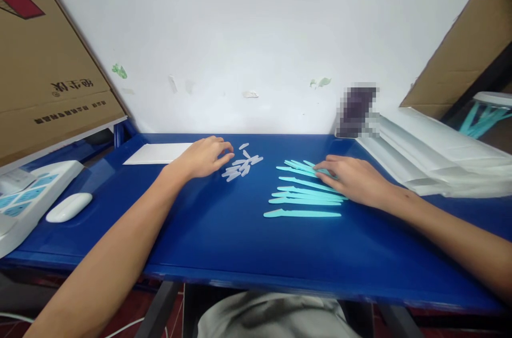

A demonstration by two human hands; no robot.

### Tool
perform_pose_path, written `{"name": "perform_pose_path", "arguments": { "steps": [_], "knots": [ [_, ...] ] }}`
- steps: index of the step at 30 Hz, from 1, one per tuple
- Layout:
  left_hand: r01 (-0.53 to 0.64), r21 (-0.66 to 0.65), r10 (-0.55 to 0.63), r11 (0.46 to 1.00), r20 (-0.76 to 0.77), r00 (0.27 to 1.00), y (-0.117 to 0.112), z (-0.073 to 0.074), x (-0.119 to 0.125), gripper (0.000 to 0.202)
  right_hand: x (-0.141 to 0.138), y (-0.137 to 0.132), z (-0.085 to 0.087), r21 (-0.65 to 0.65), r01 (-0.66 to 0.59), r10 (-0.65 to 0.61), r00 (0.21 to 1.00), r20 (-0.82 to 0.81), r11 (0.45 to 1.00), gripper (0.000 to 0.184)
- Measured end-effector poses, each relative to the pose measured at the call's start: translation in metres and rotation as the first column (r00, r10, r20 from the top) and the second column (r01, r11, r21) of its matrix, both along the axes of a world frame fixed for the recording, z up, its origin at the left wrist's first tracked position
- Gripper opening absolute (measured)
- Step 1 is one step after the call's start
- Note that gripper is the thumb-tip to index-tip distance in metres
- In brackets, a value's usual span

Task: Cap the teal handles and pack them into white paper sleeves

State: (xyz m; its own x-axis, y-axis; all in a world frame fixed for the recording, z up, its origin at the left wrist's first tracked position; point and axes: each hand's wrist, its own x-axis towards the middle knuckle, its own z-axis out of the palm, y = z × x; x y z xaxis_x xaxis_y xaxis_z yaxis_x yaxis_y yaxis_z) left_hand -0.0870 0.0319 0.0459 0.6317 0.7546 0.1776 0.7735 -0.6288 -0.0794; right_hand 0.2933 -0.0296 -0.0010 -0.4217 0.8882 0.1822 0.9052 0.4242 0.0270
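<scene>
On the blue table [224, 242] lie several turquoise plastic sticks [304, 200] in a rough row, pointing left and right. My right hand [352, 178] rests on the far end of that row, its fingers curled over the upper sticks. To the left is a small heap of clear plastic caps [241, 164]. My left hand [204, 157] sits beside that heap, fingers bent, with the fingertips touching the nearest caps. Whether either hand pinches a piece is hidden by the fingers.
A white sheet [154, 153] lies at the back left. A white mouse [69, 207] and a white device [24, 194] sit at the left edge. Stacked white bags [436, 157] fill the right. Cardboard boxes [44, 61] stand at both sides against the wall.
</scene>
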Motion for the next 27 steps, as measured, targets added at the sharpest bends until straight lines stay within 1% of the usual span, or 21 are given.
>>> {"name": "perform_pose_path", "arguments": {
  "steps": [4,9,13,15,18,20,21,23,25,27],
  "knots": [
    [0.009,-0.016,-0.009,1.000,-0.002,1.000,0.000,-0.001,0.002,0.043,-0.002,0.002,0.001,-0.017,0.027,-0.028,0.999,-0.035,0.999,0.038],
    [0.022,-0.031,-0.022,0.999,0.003,1.000,-0.001,-0.002,0.004,0.042,0.001,0.003,0.003,0.002,-0.016,0.016,1.000,-0.012,1.000,0.038],
    [0.017,-0.048,-0.017,0.999,0.003,1.000,-0.002,-0.002,0.006,0.043,0.006,0.005,0.004,0.013,-0.093,0.092,0.993,0.075,0.996,0.039],
    [0.017,-0.055,-0.017,0.998,0.002,1.000,-0.002,-0.002,0.007,0.044,0.004,0.005,0.007,0.012,-0.109,0.106,0.985,0.139,0.994,0.038],
    [0.017,-0.068,-0.017,0.998,-0.005,1.000,0.000,-0.003,0.007,0.046,-0.003,0.005,0.011,0.015,-0.082,0.074,0.951,0.299,0.996,0.035],
    [0.017,-0.073,-0.018,0.997,-0.013,1.000,0.001,-0.004,0.006,0.045,-0.008,0.004,0.013,0.022,-0.051,0.040,0.930,0.366,0.998,0.031],
    [0.017,-0.075,-0.018,0.997,-0.017,1.000,0.001,-0.004,0.006,0.045,-0.010,0.004,0.014,0.020,-0.038,0.028,0.929,0.370,0.999,0.030],
    [0.013,-0.077,-0.015,0.997,-0.024,1.000,0.001,-0.004,0.006,0.044,-0.012,0.004,0.014,-0.003,-0.031,0.030,0.945,0.326,1.000,0.030],
    [0.004,-0.079,-0.006,0.997,-0.028,1.000,0.001,-0.004,0.006,0.043,-0.013,0.003,0.012,-0.031,-0.047,0.053,0.962,0.268,0.998,0.031],
    [-0.001,-0.077,-0.002,0.997,-0.030,1.000,0.000,-0.003,0.006,0.043,-0.013,0.003,0.010,-0.040,-0.059,0.067,0.967,0.247,0.997,0.032]
  ]
}}
